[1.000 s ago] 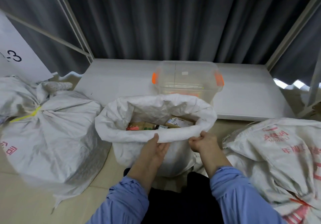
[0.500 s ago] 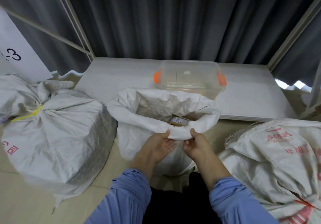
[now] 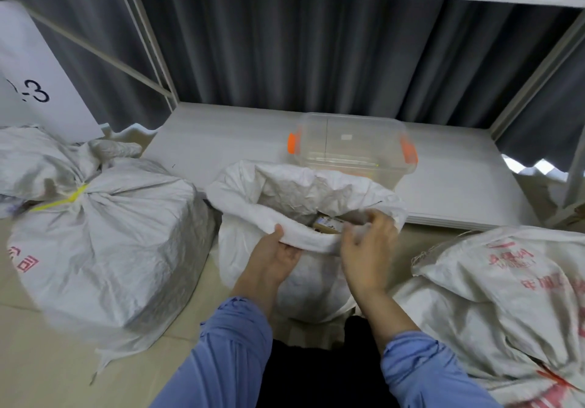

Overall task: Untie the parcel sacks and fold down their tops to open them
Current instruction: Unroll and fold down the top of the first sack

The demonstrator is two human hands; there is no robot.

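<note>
The open sack (image 3: 304,217) is standing on the floor (image 3: 28,360) directly in front of the person, just before the front edge of the low white shelf board (image 3: 459,179). Its top is already being rolled outward into a thick soft cuff, and a cardboard parcel (image 3: 327,226) is showing inside. The woven plastic cloth is looking thin, crinkly and limp, so it is likely folding easily but springing back unless the roll is pressed down all round; the surface is probably a bit slick. The load inside is likely keeping the sack upright, so the rim is the place to take hold, not the body.

The left hand (image 3: 278,255) is gripping the near cuff, thumb on top and fingers underneath. The right hand (image 3: 368,246) is blurred, with fingers spread loosely over the cuff near the mouth's right side; whether it is pinching the cloth I cannot tell.

A tied sack (image 3: 104,243) is sitting to the left on the floor, its neck bound with a yellow tie (image 3: 68,200); that knot is the hold point there. Another sack (image 3: 506,306) with red print is lying to the right, well slumped. A clear bin (image 3: 351,147) with orange latches is resting on the shelf board just behind the open sack.
</note>
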